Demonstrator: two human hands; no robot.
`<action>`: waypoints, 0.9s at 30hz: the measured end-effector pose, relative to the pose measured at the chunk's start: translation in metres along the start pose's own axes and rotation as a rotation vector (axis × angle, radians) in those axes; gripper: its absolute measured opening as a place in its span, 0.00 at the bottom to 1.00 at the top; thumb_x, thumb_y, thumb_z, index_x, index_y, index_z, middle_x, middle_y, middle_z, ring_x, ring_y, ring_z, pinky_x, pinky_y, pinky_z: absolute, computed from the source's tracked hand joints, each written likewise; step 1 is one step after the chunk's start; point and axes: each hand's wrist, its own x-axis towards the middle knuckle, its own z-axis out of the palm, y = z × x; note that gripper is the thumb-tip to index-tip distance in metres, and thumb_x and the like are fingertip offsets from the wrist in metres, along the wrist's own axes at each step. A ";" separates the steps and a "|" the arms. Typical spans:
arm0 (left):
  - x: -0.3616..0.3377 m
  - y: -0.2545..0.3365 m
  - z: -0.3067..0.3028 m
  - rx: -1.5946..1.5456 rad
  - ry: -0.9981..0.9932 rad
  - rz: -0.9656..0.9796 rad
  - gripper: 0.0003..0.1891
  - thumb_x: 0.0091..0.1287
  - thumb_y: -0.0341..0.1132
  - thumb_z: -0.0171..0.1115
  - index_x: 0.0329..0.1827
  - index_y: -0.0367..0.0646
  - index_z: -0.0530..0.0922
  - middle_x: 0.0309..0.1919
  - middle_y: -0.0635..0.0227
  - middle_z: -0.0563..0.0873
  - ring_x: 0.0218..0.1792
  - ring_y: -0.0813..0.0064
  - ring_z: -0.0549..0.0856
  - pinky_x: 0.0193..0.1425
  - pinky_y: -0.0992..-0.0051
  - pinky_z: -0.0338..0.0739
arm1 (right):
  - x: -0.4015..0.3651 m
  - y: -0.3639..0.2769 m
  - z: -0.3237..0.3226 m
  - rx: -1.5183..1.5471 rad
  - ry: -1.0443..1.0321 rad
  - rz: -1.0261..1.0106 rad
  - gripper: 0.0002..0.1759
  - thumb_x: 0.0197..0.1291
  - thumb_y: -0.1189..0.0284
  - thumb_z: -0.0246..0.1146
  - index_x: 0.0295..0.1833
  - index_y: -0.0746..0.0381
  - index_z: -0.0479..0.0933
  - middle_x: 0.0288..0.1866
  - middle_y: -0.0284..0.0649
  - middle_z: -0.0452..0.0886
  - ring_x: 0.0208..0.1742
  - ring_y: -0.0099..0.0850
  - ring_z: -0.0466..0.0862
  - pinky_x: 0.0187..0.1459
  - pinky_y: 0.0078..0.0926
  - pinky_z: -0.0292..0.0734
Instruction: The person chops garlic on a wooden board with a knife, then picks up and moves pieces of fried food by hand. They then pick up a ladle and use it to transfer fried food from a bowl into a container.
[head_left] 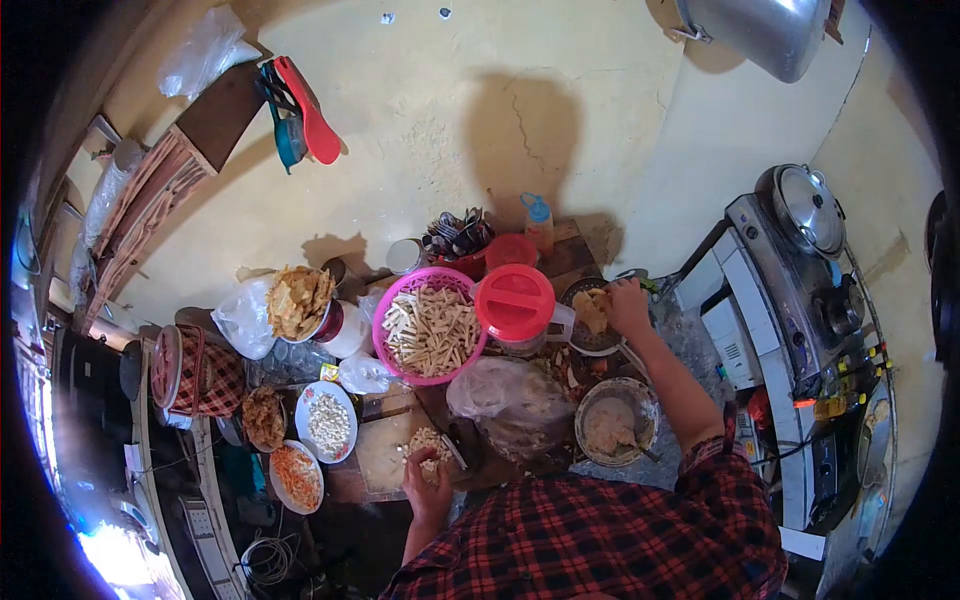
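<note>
My left hand [428, 492] is at the near edge of the cutting board [382, 455], its fingertips at a pile of small pale cut pieces [427, 447]; whether it grips any is too small to tell. A knife [455, 452] lies just right of that pile. My right hand [628, 307] reaches to the right side of a dark round pan [597, 342] with yellowish fried pieces [591, 311] in it. Its fingers are bent and closed at the rim, and what they hold is hidden. Below the pan stands a bowl of pale batter [612, 422] with a utensil in it.
A pink basket of cut sticks [430, 332] and a red-lidded jug [515, 303] stand mid-table. Plates of white pieces [328, 422] and orange shreds [297, 477] are at left. A plastic bag [510, 395] lies centrally. The stove [780, 290] is at right.
</note>
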 end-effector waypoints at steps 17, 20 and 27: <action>-0.014 0.002 0.005 0.006 0.011 -0.037 0.13 0.56 0.23 0.60 0.45 0.39 0.74 0.34 0.62 0.81 0.38 0.66 0.82 0.47 0.68 0.74 | 0.010 0.009 -0.046 0.411 -0.200 0.045 0.16 0.53 0.72 0.58 0.46 0.67 0.77 0.39 0.54 0.81 0.43 0.51 0.80 0.43 0.44 0.73; -0.018 -0.002 0.008 -0.016 -0.005 -0.066 0.14 0.56 0.23 0.60 0.45 0.39 0.74 0.34 0.62 0.81 0.38 0.66 0.82 0.47 0.68 0.74 | 0.019 0.011 -0.050 0.359 -0.349 -0.010 0.17 0.50 0.72 0.57 0.46 0.67 0.77 0.39 0.55 0.81 0.42 0.51 0.81 0.44 0.40 0.74; -0.023 0.003 0.006 -0.002 -0.045 -0.087 0.15 0.56 0.24 0.62 0.47 0.38 0.73 0.35 0.60 0.81 0.38 0.62 0.82 0.46 0.66 0.75 | 0.039 -0.004 0.021 -0.223 -0.755 -0.181 0.22 0.45 0.70 0.58 0.49 0.61 0.78 0.50 0.52 0.79 0.56 0.50 0.75 0.54 0.45 0.73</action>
